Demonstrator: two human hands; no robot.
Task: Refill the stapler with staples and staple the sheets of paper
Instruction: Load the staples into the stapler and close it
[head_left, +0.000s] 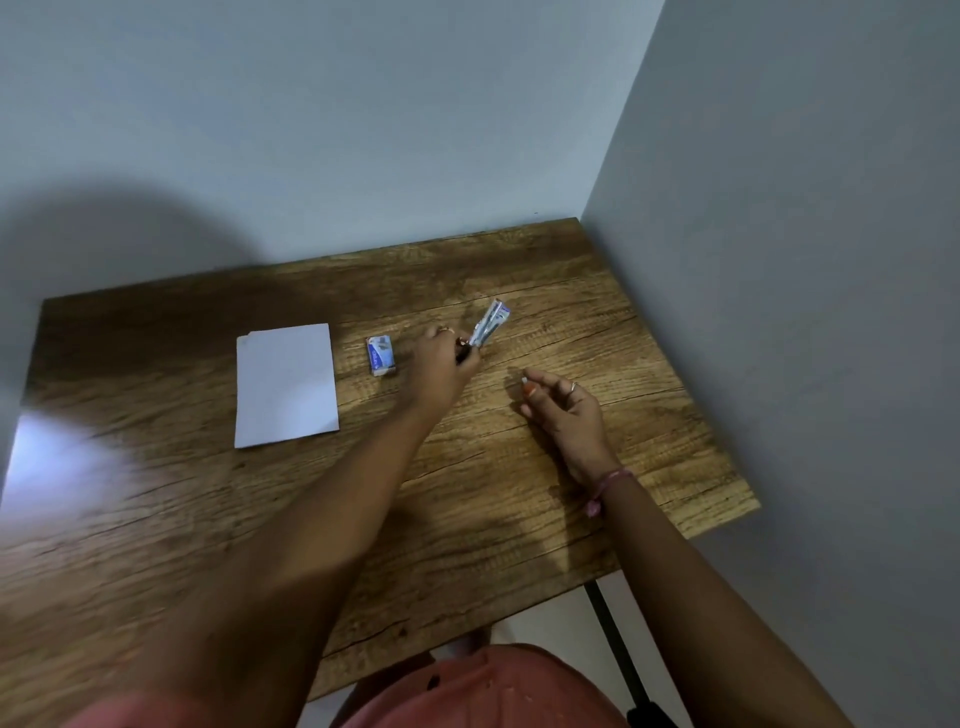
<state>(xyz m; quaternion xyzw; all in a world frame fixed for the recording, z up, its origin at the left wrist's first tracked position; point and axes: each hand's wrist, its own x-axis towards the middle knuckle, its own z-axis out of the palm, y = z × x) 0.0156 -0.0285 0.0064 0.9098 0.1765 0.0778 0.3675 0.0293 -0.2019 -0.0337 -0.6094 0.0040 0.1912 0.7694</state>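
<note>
My left hand (448, 358) reaches across the wooden table (156, 519) and grips the small stapler (490, 323) by its dark lower end. The stapler's silver and blue part sticks up and away from my fingers. To the right, my right hand (563, 408) hovers just above the table, thumb and forefinger pinched on a small pale strip of staples (525, 383). A little blue and white staple box (381, 356) lies just left of my left hand. Further left, the white sheets of paper (287, 385) lie flat in a stack.
Grey walls close off the table at the back and on the right, forming a corner at the far right. The table's near right edge ends by a black leg (618, 654). My lap in pink cloth (467, 691) shows below the front edge.
</note>
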